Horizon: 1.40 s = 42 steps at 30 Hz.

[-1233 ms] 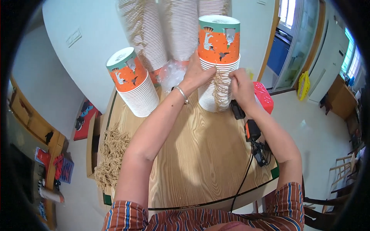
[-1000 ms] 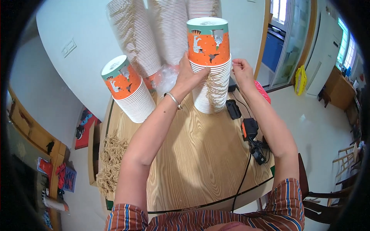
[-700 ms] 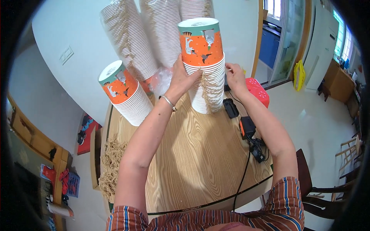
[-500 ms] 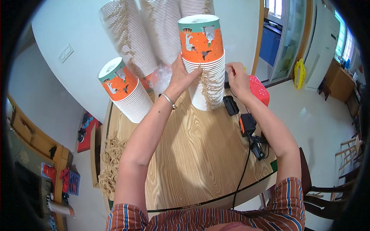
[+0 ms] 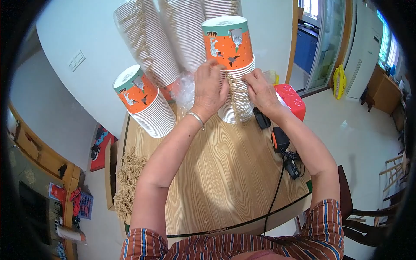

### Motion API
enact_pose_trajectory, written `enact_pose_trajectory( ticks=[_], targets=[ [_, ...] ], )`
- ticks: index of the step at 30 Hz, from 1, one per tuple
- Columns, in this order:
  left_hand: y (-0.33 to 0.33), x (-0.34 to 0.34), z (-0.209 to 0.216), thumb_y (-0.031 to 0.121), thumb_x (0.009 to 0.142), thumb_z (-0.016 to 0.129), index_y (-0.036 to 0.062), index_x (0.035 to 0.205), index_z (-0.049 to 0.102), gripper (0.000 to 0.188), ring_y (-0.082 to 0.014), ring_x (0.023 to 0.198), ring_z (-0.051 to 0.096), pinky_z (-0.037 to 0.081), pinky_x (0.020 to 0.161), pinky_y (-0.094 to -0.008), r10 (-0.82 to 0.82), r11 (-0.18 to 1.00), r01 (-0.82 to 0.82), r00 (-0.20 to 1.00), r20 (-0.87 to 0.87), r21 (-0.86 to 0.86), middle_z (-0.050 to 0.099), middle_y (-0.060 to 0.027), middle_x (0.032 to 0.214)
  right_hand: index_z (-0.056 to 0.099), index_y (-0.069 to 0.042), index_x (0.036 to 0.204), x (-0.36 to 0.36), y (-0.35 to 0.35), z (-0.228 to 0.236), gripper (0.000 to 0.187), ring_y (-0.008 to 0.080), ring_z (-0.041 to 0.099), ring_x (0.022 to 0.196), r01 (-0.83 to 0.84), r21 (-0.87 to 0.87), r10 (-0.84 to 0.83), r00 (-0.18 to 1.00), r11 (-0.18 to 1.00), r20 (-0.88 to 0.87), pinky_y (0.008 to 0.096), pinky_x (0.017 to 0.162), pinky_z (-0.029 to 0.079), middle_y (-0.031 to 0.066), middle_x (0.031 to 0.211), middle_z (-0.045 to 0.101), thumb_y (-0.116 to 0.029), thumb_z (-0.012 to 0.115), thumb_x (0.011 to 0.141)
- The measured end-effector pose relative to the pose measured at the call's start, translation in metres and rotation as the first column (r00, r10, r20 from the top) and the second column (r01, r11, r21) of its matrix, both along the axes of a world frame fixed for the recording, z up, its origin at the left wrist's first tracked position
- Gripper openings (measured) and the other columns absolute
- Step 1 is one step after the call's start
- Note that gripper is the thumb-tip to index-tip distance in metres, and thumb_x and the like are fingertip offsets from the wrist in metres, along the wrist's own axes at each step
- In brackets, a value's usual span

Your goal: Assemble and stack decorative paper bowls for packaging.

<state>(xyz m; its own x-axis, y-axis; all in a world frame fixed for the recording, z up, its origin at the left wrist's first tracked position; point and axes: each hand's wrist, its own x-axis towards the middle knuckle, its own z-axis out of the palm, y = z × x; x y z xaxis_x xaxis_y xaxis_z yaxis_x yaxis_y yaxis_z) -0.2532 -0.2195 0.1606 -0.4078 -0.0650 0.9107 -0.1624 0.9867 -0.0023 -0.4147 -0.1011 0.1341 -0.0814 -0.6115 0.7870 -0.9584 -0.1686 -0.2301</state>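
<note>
A tall stack of upturned paper cups [image 5: 228, 43] stands on the table before me, its top cup orange and green with printed animal figures. Knotted brown twine [image 5: 239, 99] runs down the front of its white rims. My left hand [image 5: 209, 86] is at the left of the stack, fingers bent in toward the twine near its upper end. On the opposite side, my right hand [image 5: 263, 93] pinches at the twine against the rims, thumb and forefinger together. The exact strands in the fingers are too small to make out.
A shorter cup stack [image 5: 143, 102] leans at the left. Behind stand tall bagged cup stacks [image 5: 149, 47] and crumpled clear plastic [image 5: 183, 90]. Loose twine [image 5: 129, 184] lies at the table's left edge. On the right are a red box [image 5: 291, 97], black device [image 5: 281, 139] and cable [image 5: 277, 190].
My left hand has let go of the stack's side and come round to its front. My right hand has moved in from beside the stack to the twine.
</note>
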Motion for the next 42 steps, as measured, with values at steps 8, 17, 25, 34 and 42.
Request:
enact_pose_trajectory(
  ticks=[8,17,25,34,42],
  targets=[
    [0.000,0.003,-0.006,0.007,0.073,0.068,0.0082,0.104,0.059,0.032,-0.0301,0.095,0.050,0.040,0.085,-0.0418,-0.028,0.990,0.049,0.986,0.162,-0.130,0.051,-0.0110,0.099,0.059,-0.005,0.106,0.002,-0.005,0.001,0.032,0.0355,0.057,0.091,-0.044,-0.126,0.048,0.998,0.991,0.032,0.0456,0.077,0.047,0.0154,0.096,0.053,0.007,0.057,0.076],
    [0.005,-0.004,-0.001,0.006,0.070,0.068,0.0056,0.095,0.057,0.027,-0.0291,0.091,0.050,0.040,0.080,-0.0409,0.047,0.986,0.000,0.959,0.280,-0.167,0.049,-0.0112,0.094,0.056,-0.007,0.104,-0.002,-0.006,-0.003,0.031,0.0337,0.057,0.086,0.072,-0.082,-0.087,0.976,0.994,-0.200,0.0456,0.073,0.045,0.0138,0.090,0.052,0.000,0.062,0.074],
    [0.013,-0.016,0.007,0.010,0.069,0.069,0.0038,0.086,0.056,0.022,-0.0286,0.089,0.051,0.040,0.077,-0.0405,0.133,0.978,-0.077,0.947,0.292,-0.194,0.050,-0.0114,0.092,0.053,-0.006,0.108,0.004,-0.003,0.006,0.025,0.0414,0.060,0.088,-0.069,-0.019,0.068,0.997,0.997,-0.029,0.0498,0.075,0.048,0.0160,0.102,0.055,-0.003,0.058,0.083],
    [0.014,-0.020,0.009,0.010,0.070,0.068,0.0029,0.082,0.058,0.017,-0.0290,0.088,0.051,0.041,0.077,-0.0411,0.110,0.990,-0.078,0.947,0.303,-0.118,0.052,-0.0118,0.089,0.054,-0.004,0.111,0.001,-0.002,0.008,0.023,0.0397,0.059,0.093,-0.036,0.162,0.031,0.999,0.986,0.033,0.0455,0.077,0.049,0.0198,0.097,0.061,-0.007,0.053,0.088],
    [0.018,-0.022,0.008,0.010,0.071,0.067,0.0023,0.082,0.058,0.016,-0.0289,0.087,0.051,0.042,0.078,-0.0404,0.157,0.977,-0.102,0.940,0.304,-0.189,0.052,-0.0118,0.089,0.051,-0.009,0.115,-0.036,0.001,0.011,0.029,0.0408,0.060,0.086,0.188,0.202,-0.158,0.975,0.961,-0.158,0.0510,0.072,0.048,0.0183,0.094,0.062,-0.009,0.054,0.087]
  ],
)
